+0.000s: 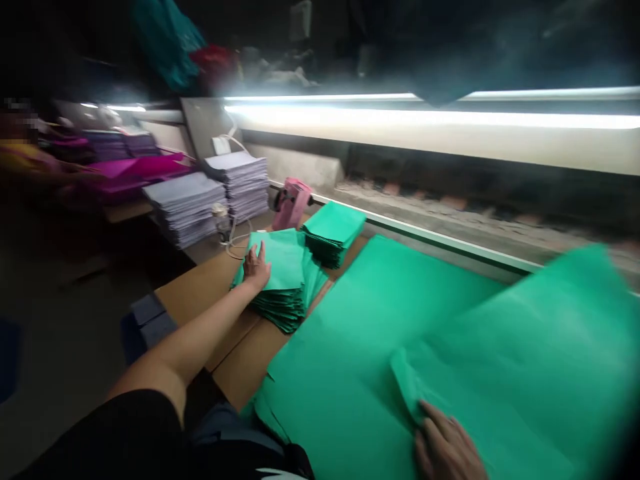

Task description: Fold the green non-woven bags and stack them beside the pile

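My left hand lies with its fingers apart on top of a stack of folded green pieces, whose layered edges fan out unevenly. A second, smaller green stack sits just behind it. My right hand pinches the edge of a large green sheet, which is lifted and curls up at the right. Under it, more wide green sheets lie flat on the table. Whether the sheets are paper or thin cloth, I cannot tell.
Brown cardboard covers the table's left part. Tall stacks of pale sheets and a pink object stand at the back, near a white cable. A lit tube runs along the wall. A person is at far left beside magenta material.
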Demonstrator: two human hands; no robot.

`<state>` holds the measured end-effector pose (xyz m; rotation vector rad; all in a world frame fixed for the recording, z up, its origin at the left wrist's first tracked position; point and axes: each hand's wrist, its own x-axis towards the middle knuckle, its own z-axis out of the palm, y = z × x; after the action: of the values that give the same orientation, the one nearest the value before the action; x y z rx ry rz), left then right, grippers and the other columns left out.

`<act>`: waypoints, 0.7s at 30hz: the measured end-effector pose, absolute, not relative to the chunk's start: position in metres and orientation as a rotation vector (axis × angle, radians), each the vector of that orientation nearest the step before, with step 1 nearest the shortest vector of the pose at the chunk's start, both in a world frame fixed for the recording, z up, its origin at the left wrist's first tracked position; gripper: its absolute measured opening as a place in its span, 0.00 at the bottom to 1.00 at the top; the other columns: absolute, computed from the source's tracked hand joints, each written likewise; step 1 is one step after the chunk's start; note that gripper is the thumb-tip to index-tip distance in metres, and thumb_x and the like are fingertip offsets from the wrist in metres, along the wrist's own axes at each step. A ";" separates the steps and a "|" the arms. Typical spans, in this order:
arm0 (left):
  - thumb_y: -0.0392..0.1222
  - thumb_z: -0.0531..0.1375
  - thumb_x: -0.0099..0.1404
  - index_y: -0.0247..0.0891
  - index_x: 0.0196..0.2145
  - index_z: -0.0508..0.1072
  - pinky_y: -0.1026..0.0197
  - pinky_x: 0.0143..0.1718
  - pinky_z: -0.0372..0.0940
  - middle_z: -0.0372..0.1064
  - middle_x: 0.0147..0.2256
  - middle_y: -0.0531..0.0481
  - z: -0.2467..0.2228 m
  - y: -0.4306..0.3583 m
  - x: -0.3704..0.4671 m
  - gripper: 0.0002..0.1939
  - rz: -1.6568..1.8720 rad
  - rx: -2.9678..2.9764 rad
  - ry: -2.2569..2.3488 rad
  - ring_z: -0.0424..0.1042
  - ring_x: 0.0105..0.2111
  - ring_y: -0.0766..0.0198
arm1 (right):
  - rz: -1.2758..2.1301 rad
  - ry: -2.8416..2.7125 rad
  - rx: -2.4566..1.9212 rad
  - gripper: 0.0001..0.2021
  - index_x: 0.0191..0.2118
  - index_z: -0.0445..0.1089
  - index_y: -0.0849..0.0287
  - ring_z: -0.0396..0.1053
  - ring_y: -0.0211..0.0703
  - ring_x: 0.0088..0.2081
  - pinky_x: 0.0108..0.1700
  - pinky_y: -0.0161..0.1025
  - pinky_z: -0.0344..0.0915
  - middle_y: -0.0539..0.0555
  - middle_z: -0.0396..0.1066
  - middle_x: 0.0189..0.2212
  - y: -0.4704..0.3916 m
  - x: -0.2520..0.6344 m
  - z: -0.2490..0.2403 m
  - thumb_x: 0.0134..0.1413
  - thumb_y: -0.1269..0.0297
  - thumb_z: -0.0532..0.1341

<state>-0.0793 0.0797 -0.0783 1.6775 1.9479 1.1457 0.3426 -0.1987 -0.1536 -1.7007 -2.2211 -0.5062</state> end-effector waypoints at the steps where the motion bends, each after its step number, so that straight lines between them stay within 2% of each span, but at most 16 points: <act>1: 0.39 0.54 0.62 0.37 0.64 0.47 0.52 0.58 0.50 0.50 0.60 0.39 -0.084 0.069 -0.055 0.35 1.103 1.805 1.812 0.51 0.60 0.50 | -0.532 -2.267 -1.684 0.10 0.28 0.69 0.51 0.68 0.48 0.47 0.53 0.52 0.61 0.56 0.69 0.47 -0.201 0.334 -0.152 0.54 0.62 0.52; 2: 0.41 0.53 0.63 0.37 0.64 0.46 0.53 0.56 0.54 0.58 0.56 0.40 -0.089 0.055 -0.029 0.33 1.024 1.907 1.635 0.58 0.56 0.53 | -0.560 -2.299 -1.660 0.09 0.28 0.68 0.53 0.67 0.48 0.49 0.55 0.52 0.60 0.56 0.68 0.48 -0.204 0.326 -0.150 0.55 0.63 0.52; 4: 0.47 0.50 0.66 0.38 0.65 0.43 0.58 0.45 0.63 0.70 0.43 0.45 -0.099 0.020 0.024 0.34 0.733 1.911 1.256 0.70 0.41 0.59 | -0.611 -2.341 -1.563 0.08 0.29 0.66 0.54 0.65 0.47 0.50 0.55 0.50 0.58 0.56 0.68 0.49 -0.210 0.313 -0.145 0.55 0.65 0.52; 6: 0.56 0.50 0.65 0.39 0.65 0.36 0.62 0.33 0.66 0.71 0.35 0.49 -0.107 -0.014 0.071 0.39 0.459 1.773 1.012 0.71 0.29 0.63 | -0.629 -2.388 -1.434 0.07 0.31 0.65 0.55 0.65 0.46 0.50 0.54 0.48 0.58 0.56 0.67 0.50 -0.216 0.305 -0.142 0.56 0.66 0.51; 9: 0.60 0.56 0.59 0.41 0.65 0.31 0.65 0.24 0.64 0.70 0.30 0.52 -0.114 -0.044 0.118 0.48 0.245 1.674 0.929 0.70 0.21 0.64 | -0.591 -2.453 -1.296 0.07 0.36 0.66 0.56 0.65 0.45 0.49 0.51 0.44 0.61 0.56 0.67 0.49 -0.225 0.299 -0.139 0.56 0.67 0.51; 12: 0.47 0.63 0.53 0.39 0.65 0.38 0.65 0.25 0.65 0.70 0.28 0.53 -0.121 -0.055 0.131 0.50 0.205 1.765 0.919 0.70 0.24 0.62 | -0.507 -2.483 -1.254 0.07 0.37 0.66 0.56 0.66 0.44 0.48 0.49 0.43 0.63 0.55 0.68 0.48 -0.233 0.292 -0.137 0.57 0.67 0.51; 15: 0.36 0.61 0.52 0.38 0.64 0.48 0.64 0.32 0.65 0.72 0.31 0.51 -0.127 -0.062 0.117 0.44 0.267 1.910 0.924 0.72 0.31 0.59 | -0.392 -2.454 -1.294 0.05 0.34 0.65 0.56 0.65 0.46 0.49 0.50 0.44 0.63 0.56 0.66 0.50 -0.242 0.287 -0.133 0.58 0.63 0.53; 18: 0.39 0.58 0.57 0.43 0.63 0.51 0.60 0.37 0.65 0.73 0.35 0.49 -0.127 -0.071 0.090 0.37 0.259 2.107 0.982 0.72 0.36 0.55 | -0.352 -2.268 -1.456 0.13 0.42 0.65 0.57 0.61 0.52 0.54 0.51 0.51 0.62 0.59 0.60 0.56 -0.247 0.301 -0.131 0.58 0.55 0.54; 21: 0.42 0.55 0.61 0.47 0.62 0.55 0.57 0.40 0.65 0.73 0.38 0.47 -0.127 -0.082 0.062 0.31 0.185 2.241 1.096 0.72 0.40 0.52 | -0.443 -1.999 -1.844 0.25 0.53 0.61 0.59 0.54 0.65 0.57 0.51 0.66 0.55 0.64 0.52 0.60 -0.251 0.346 -0.139 0.57 0.48 0.49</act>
<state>0.0615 -0.0815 -0.1272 2.2410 1.0960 0.1853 0.3461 -0.2507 -0.1390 -1.8437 -1.9989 -0.4433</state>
